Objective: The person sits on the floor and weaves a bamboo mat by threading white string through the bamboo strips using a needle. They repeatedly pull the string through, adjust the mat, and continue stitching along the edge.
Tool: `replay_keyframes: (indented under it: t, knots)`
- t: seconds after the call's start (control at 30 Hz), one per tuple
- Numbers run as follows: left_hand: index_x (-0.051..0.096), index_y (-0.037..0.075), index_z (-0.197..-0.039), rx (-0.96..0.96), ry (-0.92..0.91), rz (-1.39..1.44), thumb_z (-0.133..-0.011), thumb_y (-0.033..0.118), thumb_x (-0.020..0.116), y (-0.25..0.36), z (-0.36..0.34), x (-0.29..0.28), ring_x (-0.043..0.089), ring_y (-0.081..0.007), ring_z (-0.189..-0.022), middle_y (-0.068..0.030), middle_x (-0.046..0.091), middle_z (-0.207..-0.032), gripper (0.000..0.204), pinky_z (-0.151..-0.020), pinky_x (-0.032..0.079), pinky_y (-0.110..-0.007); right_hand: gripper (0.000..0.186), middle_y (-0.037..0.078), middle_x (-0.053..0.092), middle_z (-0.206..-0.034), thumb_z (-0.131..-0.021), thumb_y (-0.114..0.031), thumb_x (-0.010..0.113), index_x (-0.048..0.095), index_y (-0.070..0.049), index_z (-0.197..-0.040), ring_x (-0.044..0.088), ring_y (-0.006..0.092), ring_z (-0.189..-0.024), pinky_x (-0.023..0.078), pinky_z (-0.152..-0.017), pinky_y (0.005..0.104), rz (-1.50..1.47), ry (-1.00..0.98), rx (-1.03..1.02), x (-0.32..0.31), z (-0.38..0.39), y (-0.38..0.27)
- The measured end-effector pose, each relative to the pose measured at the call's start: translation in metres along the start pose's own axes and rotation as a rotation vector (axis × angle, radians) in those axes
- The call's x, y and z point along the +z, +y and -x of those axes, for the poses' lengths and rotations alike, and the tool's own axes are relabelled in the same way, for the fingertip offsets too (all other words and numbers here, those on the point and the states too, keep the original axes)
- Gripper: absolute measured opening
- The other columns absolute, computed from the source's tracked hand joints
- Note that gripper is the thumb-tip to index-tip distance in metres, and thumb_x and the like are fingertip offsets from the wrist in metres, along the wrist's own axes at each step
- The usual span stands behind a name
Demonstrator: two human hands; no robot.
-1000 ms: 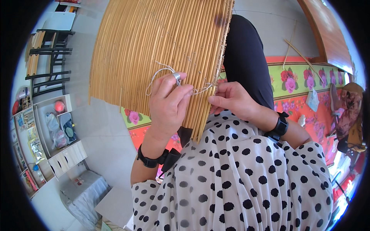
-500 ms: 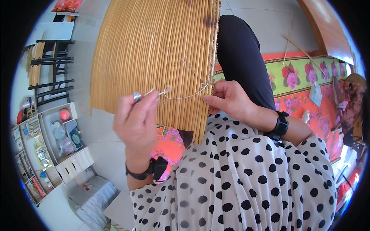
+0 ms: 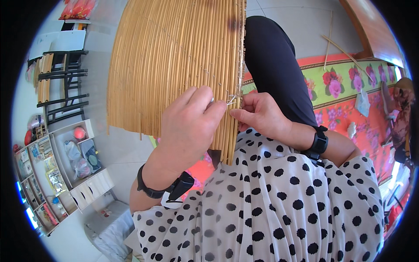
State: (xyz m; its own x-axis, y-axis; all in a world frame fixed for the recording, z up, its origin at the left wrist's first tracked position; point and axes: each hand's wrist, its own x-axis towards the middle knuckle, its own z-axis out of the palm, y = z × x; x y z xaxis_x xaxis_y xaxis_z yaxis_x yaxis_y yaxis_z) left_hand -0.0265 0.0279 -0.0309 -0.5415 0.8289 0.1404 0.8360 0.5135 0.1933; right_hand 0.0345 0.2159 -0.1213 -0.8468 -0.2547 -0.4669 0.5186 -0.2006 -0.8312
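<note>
Tan mat of parallel reed slats point(image 3: 174, 65) stands propped on the lap for edge access. Left hand point(image 3: 190, 126) pinches a small metal needle point(image 3: 212, 101); right hand point(image 3: 261, 114) pinches the pale thread loop point(image 3: 230, 100) at the right edge.

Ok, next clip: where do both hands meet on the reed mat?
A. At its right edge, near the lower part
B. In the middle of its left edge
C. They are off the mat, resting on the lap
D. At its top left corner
A: the left hand and right hand pinch a thin thread together at the right edge of the reed mat, close to its lower end.
</note>
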Motion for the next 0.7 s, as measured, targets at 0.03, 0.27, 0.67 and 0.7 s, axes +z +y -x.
replay_keyframes:
  t: [0.03,0.27,0.67,0.7]
  knots:
    - [0.066,0.004,-0.088,-0.004,-0.006,-0.006,-0.075,0.005,0.067,0.0003,-0.0005,-0.0010,0.058,-0.0258,-0.078,-0.0085,0.048,-0.082,0.013,-0.062,0.049,-0.038,0.025,0.006,0.073,-0.083,-0.099,-0.018,0.072,0.071,0.006,-0.105,0.070,0.0086,-0.069,0.060,-0.063,0.0237,-0.005,0.000,-0.004,0.0001,-0.0005,0.0021]
    - [0.062,0.004,-0.082,0.007,0.005,-0.025,-0.074,0.007,0.067,-0.0003,-0.0040,-0.0049,0.056,-0.0254,-0.076,-0.0081,0.047,-0.081,0.010,-0.061,0.048,-0.038,0.025,0.006,0.074,-0.083,-0.100,-0.017,0.071,0.072,0.006,-0.105,0.069,0.0079,-0.069,0.060,-0.062,0.0230,-0.039,0.003,-0.004,0.0017,-0.0003,0.0032]
    - [0.061,0.004,-0.078,0.029,-0.006,-0.042,-0.073,0.008,0.068,0.0000,-0.0076,-0.0075,0.056,-0.0243,-0.075,-0.0075,0.045,-0.079,0.010,-0.060,0.047,-0.038,0.024,0.006,0.074,-0.085,-0.100,-0.017,0.071,0.071,0.006,-0.105,0.069,0.0080,-0.070,0.060,-0.063,0.0232,-0.047,-0.011,-0.004,0.0011,0.0003,0.0008]
    - [0.061,0.004,-0.078,0.029,-0.004,-0.040,-0.073,0.009,0.068,-0.0001,-0.0076,-0.0075,0.056,-0.0243,-0.075,-0.0075,0.045,-0.079,0.010,-0.060,0.047,-0.038,0.024,0.006,0.074,-0.085,-0.100,-0.017,0.071,0.071,0.006,-0.105,0.069,0.0081,-0.070,0.060,-0.063,0.0233,-0.052,-0.013,-0.005,0.0010,0.0004,0.0009]
